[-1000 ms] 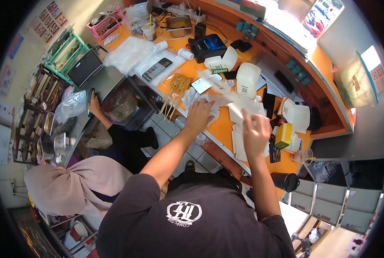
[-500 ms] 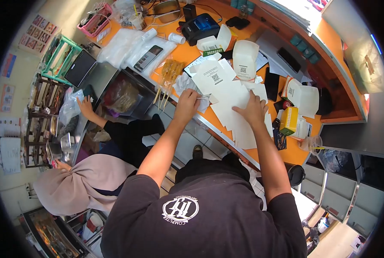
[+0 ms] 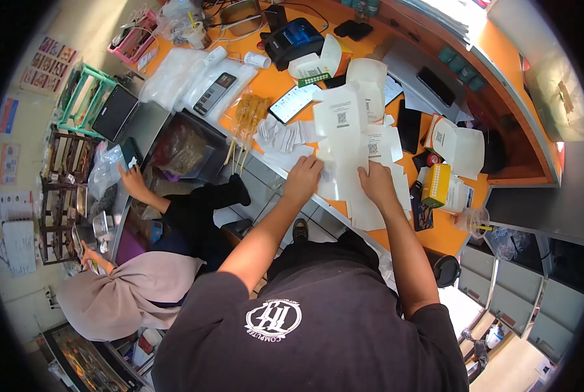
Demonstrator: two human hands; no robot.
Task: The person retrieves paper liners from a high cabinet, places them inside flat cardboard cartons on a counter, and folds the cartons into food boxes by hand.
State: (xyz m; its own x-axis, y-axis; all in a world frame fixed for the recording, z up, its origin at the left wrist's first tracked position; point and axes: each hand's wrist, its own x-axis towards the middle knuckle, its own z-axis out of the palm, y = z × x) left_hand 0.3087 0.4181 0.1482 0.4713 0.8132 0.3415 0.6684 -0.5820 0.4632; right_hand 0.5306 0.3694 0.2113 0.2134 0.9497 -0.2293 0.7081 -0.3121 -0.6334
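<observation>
A white flat cardboard food-box blank point(image 3: 342, 119) with a printed QR code lies over the orange counter, tilted up a little in front of me. My left hand point(image 3: 304, 178) has its fingers closed on the blank's left edge. On the opposite edge, my right hand point(image 3: 378, 183) pinches the board between thumb and curled fingers. Other flat blanks point(image 3: 370, 212) spread out beneath it. To the left are crumpled paper slips point(image 3: 286, 134) and a lit phone point(image 3: 298, 102).
Skewers in plastic point(image 3: 249, 117) lie left of the slips. Opened boxes point(image 3: 458, 145), a yellow box point(image 3: 437, 185) and a dark phone point(image 3: 409, 129) sit on the right. A printer point(image 3: 294, 43) stands behind. At left, another person's hand point(image 3: 135, 181) touches a side counter.
The QR-printed blank has turned more upright and shifted right, uncovering the slips and lit phone. My left hand has moved right and down; my right hand has closed on the blank's edge.
</observation>
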